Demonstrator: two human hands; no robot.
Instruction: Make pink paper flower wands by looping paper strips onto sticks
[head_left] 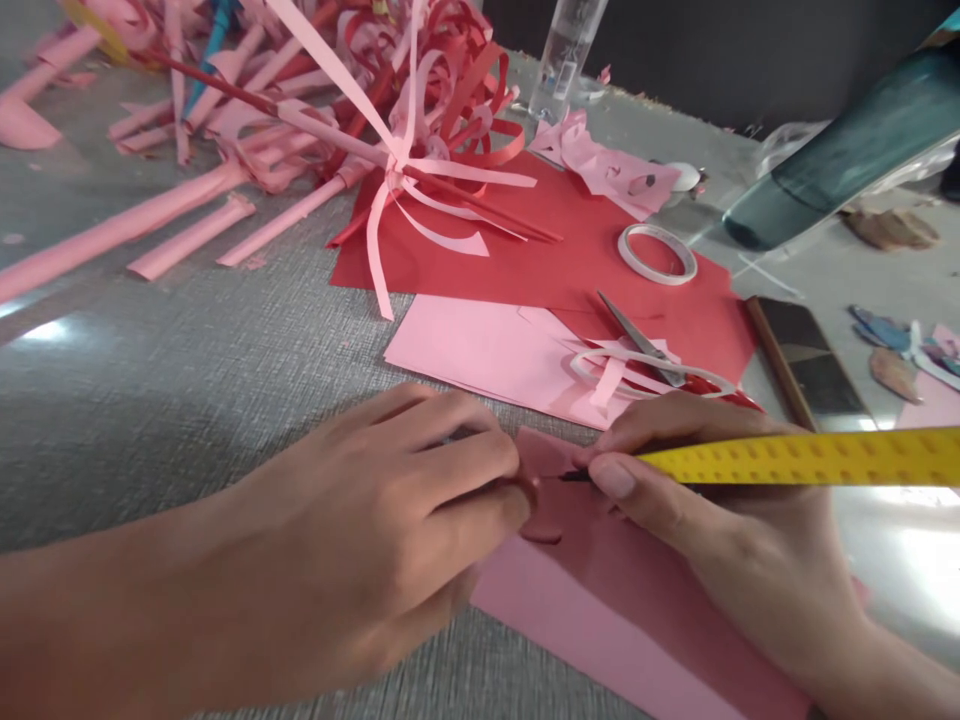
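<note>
A yellow pen (pixel 810 458) with a thin dark tip is pinched in my right hand (pixel 720 530), its tip close to the pink paper (pixel 570 620) under both hands. My left hand (pixel 420 490) bears on the upper left of this sheet, with bent fingers close together at its edge. The left fingertips almost meet the pen tip. A short curved edge shows on the paper just below them; I cannot make out what it is. Beyond my right hand, a pair of scissors (pixel 637 335) lies on folded pink paper (pixel 480 345) and red sheets (pixel 570 240).
Rolled pink paper sticks and curled strips (pixel 300 120) heap at the back left. A roll of tape (pixel 658 253) sits on the red paper. Farther right are a dark phone-like slab (pixel 810 360), a teal bottle (pixel 847 150) and a clear bottle (pixel 566 60).
</note>
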